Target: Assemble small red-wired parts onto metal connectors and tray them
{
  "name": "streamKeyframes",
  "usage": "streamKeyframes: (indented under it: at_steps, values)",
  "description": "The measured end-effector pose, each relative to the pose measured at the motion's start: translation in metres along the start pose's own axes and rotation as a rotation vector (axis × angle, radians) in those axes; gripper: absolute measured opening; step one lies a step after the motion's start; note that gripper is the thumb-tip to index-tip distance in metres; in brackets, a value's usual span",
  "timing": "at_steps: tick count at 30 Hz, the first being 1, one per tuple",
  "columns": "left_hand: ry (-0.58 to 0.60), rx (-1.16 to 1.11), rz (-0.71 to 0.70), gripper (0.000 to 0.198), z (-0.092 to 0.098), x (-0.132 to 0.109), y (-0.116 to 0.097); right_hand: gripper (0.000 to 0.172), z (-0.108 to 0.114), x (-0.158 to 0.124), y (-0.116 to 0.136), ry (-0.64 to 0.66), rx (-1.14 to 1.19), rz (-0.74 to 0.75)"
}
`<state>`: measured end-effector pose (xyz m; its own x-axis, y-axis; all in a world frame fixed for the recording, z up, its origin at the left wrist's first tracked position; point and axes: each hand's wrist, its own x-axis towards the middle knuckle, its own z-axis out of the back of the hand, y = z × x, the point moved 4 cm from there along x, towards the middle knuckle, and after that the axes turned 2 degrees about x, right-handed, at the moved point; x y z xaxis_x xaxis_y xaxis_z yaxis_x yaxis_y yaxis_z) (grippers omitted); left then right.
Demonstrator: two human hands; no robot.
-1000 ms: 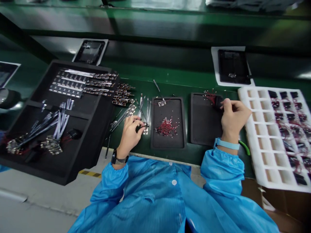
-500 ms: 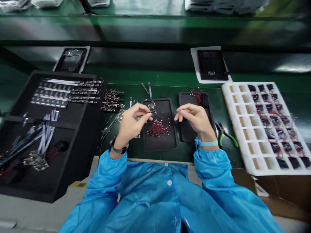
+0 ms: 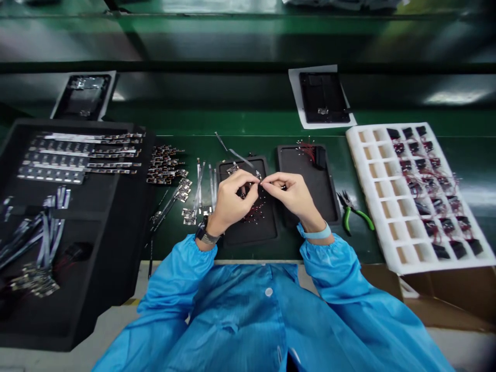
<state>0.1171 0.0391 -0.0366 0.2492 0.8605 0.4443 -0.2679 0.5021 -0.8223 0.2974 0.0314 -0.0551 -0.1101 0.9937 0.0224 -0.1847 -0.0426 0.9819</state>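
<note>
My left hand (image 3: 233,200) is closed in a pinch on the end of a flat ribbon cable (image 3: 243,160), which sticks up and away to the left. My right hand (image 3: 293,197) meets it fingertip to fingertip, also pinched; whatever lies between its fingers is too small to make out. Both hands hover over a small black tray (image 3: 248,236). In that tray lies a pile of short red-wired parts (image 3: 254,213), partly covered by my left hand. A small circuit board (image 3: 232,169) shows by the tray's far left edge.
Ribbon cables with boards (image 3: 189,216) lie left of the tray, near stacked boards (image 3: 165,163). A large black bin (image 3: 116,217) stands further left. To the right are a second black tray (image 3: 329,206), green-handled pliers (image 3: 346,219) and a white foam tray (image 3: 391,235) of black wired parts.
Both hands have come together, the left moving right and the right moving left, until their fingertips meet. The ribbon cable has tipped over from upright. The view has shifted slightly.
</note>
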Motion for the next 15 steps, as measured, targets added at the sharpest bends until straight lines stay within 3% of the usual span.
streamKeyframes:
  at_steps: [9,13,15]
  values:
    - [0.081,0.008,0.048,0.008,-0.006,-0.002,0.01,0.017,-0.004,-0.003,0.007,-0.013,-0.173,0.111]
    - [0.133,0.021,0.032,0.008,-0.006,-0.002,0.009,0.017,-0.003,-0.003,0.006,0.004,-0.172,0.105]
    - [0.139,-0.039,0.09,0.006,-0.007,-0.003,0.012,0.018,-0.002,-0.003,0.005,-0.002,-0.151,0.083]
